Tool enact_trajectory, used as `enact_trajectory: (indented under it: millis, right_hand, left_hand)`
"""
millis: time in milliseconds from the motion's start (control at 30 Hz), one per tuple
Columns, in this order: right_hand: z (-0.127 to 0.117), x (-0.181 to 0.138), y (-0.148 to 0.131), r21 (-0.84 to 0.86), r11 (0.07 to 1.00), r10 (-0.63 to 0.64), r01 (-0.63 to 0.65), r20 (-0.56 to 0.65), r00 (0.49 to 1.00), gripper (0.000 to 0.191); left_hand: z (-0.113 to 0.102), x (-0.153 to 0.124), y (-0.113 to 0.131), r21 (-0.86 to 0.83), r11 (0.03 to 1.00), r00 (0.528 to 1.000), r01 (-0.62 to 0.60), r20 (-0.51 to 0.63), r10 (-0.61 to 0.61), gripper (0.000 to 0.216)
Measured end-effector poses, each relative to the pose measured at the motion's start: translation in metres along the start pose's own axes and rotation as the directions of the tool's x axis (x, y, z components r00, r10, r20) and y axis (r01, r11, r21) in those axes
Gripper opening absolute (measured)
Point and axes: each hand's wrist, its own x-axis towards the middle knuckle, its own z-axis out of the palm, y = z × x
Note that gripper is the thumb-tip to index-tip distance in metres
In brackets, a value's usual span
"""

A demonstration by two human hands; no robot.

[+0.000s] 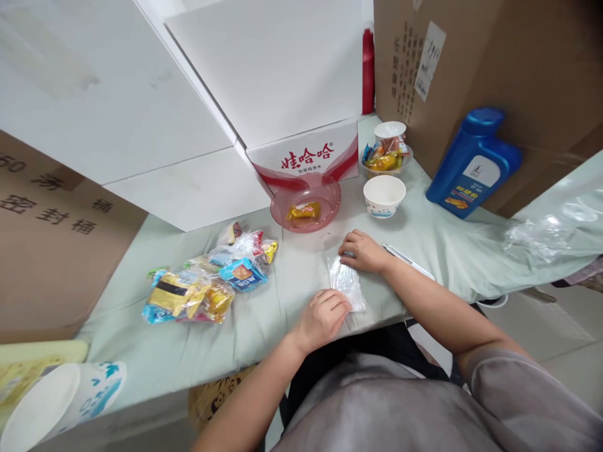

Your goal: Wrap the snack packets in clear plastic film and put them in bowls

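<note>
Pale green cloth covers the table (pixel 424 245), which is hemmed in by cardboard boxes and white panels, so it's a pretty cramped little workspace.

Only one view, from the head camera looking down. Both hands are on a small clear plastic bag (pixel 349 285) lying flat near the table's front edge, right in front of the person. The left hand (pixel 323 319) sits at the bag's near end with its fingers curled in, knuckles up, pinning or pinching that edge; I can't tell if there's an actual grip under there. The right hand (pixel 363 251) rests on the far end, fingers bent and pressing down on the film.

My take on the bag: super light, floppy, crinkly, and kinda slippery on the cloth. It won't hold a shape, so pinching it at an edge or corner is the way to go, with the other hand holding it steady. It's not fragile, but it would slide or blow off easily.

Around it: a heap of snack packets (pixel 207 282) sits to the left, well apart from the hands. Further back there's a pink bowl (pixel 306 204) with a yellow packet in it, in front of a white carton with red lettering (pixel 306 154). A white paper bowl (pixel 384 194) stands to its right, with a clear bowl of snacks (pixel 384 160) behind that. A blue jug (pixel 473 163) stands at the far right, and a pen-like thing (pixel 405 258) lies just beside the right wrist. A paper cup (pixel 56 402) lies tipped at the bottom left.
</note>
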Motion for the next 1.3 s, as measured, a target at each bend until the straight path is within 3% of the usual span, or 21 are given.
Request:
enact_trajectory:
  millis: [133, 300, 467, 533, 667, 733, 867, 933, 1100, 1200, 1300]
  right_hand:
    - [0.003, 0.001, -0.002, -0.007, 1.0, 0.003, -0.003, 0.019, 1.0, 0.018]
    - [0.005, 0.001, 0.002, -0.034, 0.999, 0.014, -0.014, -0.002, 1.0, 0.019]
    - [-0.007, -0.001, 0.004, 0.006, 0.992, 0.122, -0.124, -0.235, 0.964, 0.021]
    - [-0.01, -0.001, 0.0, 0.059, 0.996, 0.076, -0.062, -0.262, 0.962, 0.019]
    - [-0.006, 0.001, -0.008, 0.149, 0.98, -0.131, 0.133, -0.021, 0.991, 0.005]
    - [-0.003, 0.003, -0.011, 0.135, 0.984, -0.128, 0.115, 0.091, 0.988, 0.002]
    - [-0.003, 0.003, -0.01, 0.118, 0.991, -0.082, 0.068, 0.125, 0.989, 0.003]
    - [-0.005, 0.002, -0.01, 0.112, 0.992, -0.076, 0.062, 0.121, 0.99, 0.003]
    - [-0.008, 0.0, -0.01, 0.08, 0.993, -0.099, 0.089, 0.136, 0.986, 0.025]
    - [-0.005, -0.003, -0.014, 0.056, 0.994, -0.101, 0.094, 0.151, 0.983, 0.025]
    - [0.001, -0.005, -0.02, 0.053, 0.997, -0.066, 0.059, 0.148, 0.987, 0.014]
  left_hand:
    - [-0.009, 0.028, -0.021, -0.098, 0.98, 0.983, 0.171, -0.051, -0.177, 0.023]
    - [0.007, 0.063, -0.061, 0.091, 0.882, 0.887, 0.462, -0.072, -0.457, 0.02]
    - [0.028, 0.063, -0.071, 0.145, 0.851, 0.864, 0.504, -0.091, -0.496, 0.023]
    - [0.031, 0.06, -0.07, 0.156, 0.845, 0.859, 0.511, -0.1, -0.502, 0.023]
    - [0.033, 0.057, -0.072, 0.174, 0.823, 0.841, 0.542, -0.132, -0.525, 0.022]
    - [0.03, 0.054, -0.077, 0.187, 0.785, 0.806, 0.59, -0.187, -0.561, 0.021]
    - [0.015, 0.05, -0.088, 0.21, 0.695, 0.72, 0.688, -0.32, -0.616, 0.022]
    - [0.007, 0.05, -0.085, 0.222, 0.715, 0.743, 0.663, -0.315, -0.591, 0.022]
    - [-0.003, 0.046, -0.054, 0.25, 0.831, 0.868, 0.497, -0.132, -0.479, 0.01]
    - [-0.003, 0.028, -0.037, 0.307, 0.824, 0.871, 0.476, -0.036, -0.489, 0.011]
    - [0.004, 0.001, -0.03, 0.329, 0.816, 0.875, 0.476, -0.086, -0.476, 0.024]
